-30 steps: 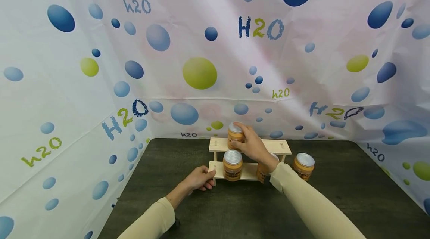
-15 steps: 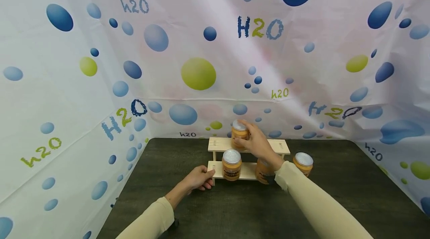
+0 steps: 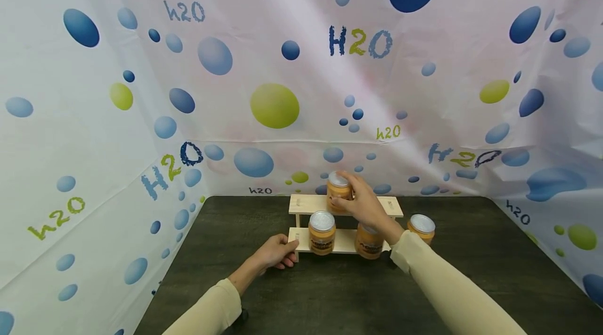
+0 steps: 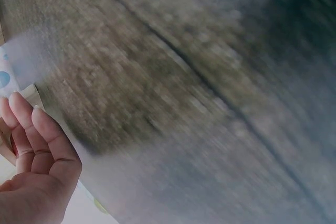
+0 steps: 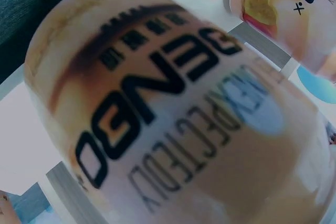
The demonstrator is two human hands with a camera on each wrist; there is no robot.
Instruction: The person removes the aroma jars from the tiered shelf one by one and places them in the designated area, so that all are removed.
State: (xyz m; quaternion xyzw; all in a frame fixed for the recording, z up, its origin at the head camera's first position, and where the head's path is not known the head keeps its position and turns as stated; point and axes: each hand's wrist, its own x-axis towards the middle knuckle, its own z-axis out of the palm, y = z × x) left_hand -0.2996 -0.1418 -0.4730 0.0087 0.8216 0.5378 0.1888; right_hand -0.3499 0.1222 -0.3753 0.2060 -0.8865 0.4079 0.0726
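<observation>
A two-tier wooden shelf stands on the dark table in the head view. My left hand grips the left end of its lower tier, thumb on top; in the left wrist view the fingers curl beside a pale wooden edge. On the upper tier, my right hand holds an orange jar with a silver lid, fingers over the lid and side. Two similar jars stand on the lower tier: one at left and one at right, partly under my right wrist. The right wrist view shows a labelled jar close up.
Another orange jar stands on the table to the right of the shelf, partly behind my right sleeve. A white sheet printed with blue and green dots hangs behind and at both sides.
My right hand has moved the jar rightward along the upper tier, away from its left end. The left hand keeps its grip on the shelf. The head view has shifted slightly.
</observation>
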